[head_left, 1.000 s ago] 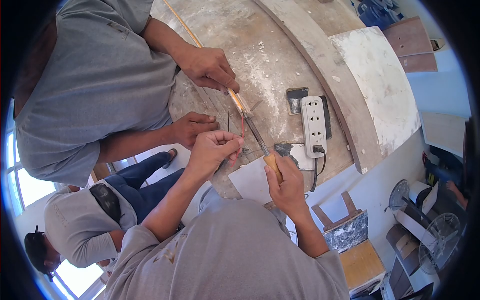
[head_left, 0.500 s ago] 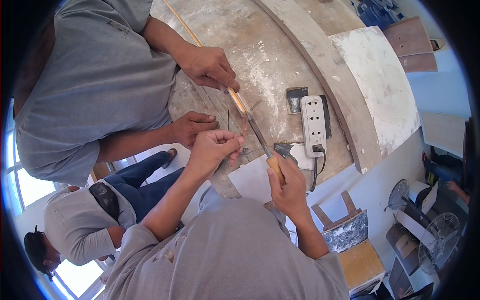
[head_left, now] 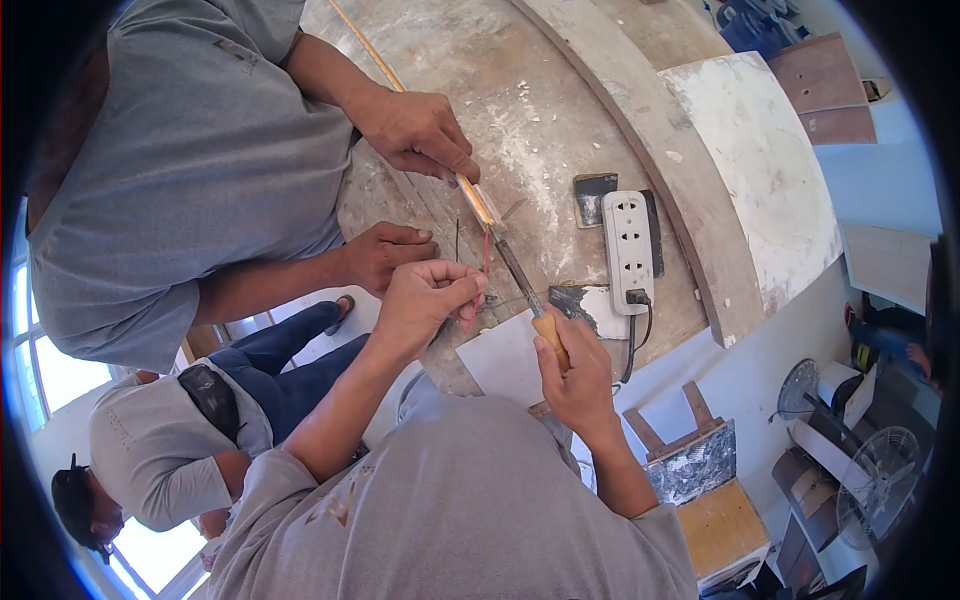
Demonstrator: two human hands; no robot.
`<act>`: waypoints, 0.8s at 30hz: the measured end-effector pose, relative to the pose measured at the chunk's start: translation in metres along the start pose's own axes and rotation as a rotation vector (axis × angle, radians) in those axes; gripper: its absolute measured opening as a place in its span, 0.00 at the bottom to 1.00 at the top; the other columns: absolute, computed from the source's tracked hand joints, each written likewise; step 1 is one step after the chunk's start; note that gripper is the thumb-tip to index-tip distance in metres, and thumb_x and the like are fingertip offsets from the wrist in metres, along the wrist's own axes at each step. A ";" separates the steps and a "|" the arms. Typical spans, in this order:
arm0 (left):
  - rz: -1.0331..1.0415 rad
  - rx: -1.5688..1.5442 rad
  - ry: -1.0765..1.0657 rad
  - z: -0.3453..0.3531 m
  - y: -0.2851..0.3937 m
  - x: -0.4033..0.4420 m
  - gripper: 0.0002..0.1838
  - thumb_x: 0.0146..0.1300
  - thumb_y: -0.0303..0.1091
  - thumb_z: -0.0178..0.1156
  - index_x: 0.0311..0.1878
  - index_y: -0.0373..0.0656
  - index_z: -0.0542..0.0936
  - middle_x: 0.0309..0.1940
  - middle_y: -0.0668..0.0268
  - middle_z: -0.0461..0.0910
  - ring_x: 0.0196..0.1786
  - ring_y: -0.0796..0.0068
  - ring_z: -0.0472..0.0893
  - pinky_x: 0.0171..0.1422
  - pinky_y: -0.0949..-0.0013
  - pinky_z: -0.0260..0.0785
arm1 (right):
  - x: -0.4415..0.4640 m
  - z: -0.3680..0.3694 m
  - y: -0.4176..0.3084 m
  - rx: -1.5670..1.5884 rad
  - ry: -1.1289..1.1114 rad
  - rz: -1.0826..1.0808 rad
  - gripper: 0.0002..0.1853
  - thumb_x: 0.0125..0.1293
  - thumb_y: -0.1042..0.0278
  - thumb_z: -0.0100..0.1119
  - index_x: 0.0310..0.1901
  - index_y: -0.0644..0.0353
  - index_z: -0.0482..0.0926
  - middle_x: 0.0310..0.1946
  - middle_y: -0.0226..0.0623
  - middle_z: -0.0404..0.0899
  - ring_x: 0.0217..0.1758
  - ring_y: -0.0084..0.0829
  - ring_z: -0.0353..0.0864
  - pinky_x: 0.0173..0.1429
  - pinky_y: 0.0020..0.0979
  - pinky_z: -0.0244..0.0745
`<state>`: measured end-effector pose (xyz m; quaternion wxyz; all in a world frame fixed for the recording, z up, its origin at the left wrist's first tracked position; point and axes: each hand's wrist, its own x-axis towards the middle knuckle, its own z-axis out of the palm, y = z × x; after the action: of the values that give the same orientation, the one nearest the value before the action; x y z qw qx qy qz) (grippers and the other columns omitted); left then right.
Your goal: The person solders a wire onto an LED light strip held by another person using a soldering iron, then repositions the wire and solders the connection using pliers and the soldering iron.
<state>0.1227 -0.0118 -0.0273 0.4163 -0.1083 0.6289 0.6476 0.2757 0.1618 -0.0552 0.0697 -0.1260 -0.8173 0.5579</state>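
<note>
My left hand (head_left: 427,305) pinches a thin red wire (head_left: 487,252) between thumb and fingertips. The wire's upper end meets the end of a narrow strip (head_left: 480,204) with an orange-yellow core, which looks like an LED strip. In my right hand (head_left: 577,378) is a soldering iron (head_left: 517,270), gripped by its wooden handle, its dark shaft angled up and left. The iron's tip is at the strip's end, close to the wire; exact contact is too small to tell. A co-worker's hand (head_left: 422,135) presses the strip from above, and their other hand (head_left: 384,255) rests near my left.
A white power strip (head_left: 627,240) with a plugged-in black cord lies right of the iron. Beyond it runs a curved wooden board (head_left: 650,130). The dusty worktable (head_left: 540,130) carries small chips. Another person (head_left: 165,445) is at lower left; a fan (head_left: 880,480) stands lower right.
My hands, the iron and the wire hold nearly the same position. The person at lower left has shifted slightly.
</note>
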 end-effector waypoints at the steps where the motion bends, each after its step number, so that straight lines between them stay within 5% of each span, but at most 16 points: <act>1: -0.001 0.000 0.001 0.000 0.000 0.000 0.09 0.69 0.28 0.68 0.43 0.30 0.82 0.31 0.63 0.83 0.26 0.80 0.79 0.29 0.74 0.73 | 0.000 0.000 0.000 -0.002 0.000 -0.004 0.20 0.69 0.76 0.62 0.62 0.69 0.77 0.37 0.49 0.76 0.36 0.48 0.80 0.41 0.40 0.75; 24: 0.012 0.072 0.019 -0.001 0.004 0.000 0.10 0.68 0.30 0.69 0.41 0.30 0.84 0.29 0.65 0.82 0.25 0.83 0.77 0.27 0.77 0.70 | -0.001 -0.004 -0.003 -0.023 -0.019 0.016 0.21 0.69 0.76 0.63 0.63 0.68 0.77 0.37 0.49 0.76 0.35 0.48 0.80 0.40 0.40 0.76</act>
<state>0.1195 -0.0117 -0.0241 0.4099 -0.0953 0.6565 0.6260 0.2768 0.1639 -0.0515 0.0561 -0.1282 -0.8233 0.5501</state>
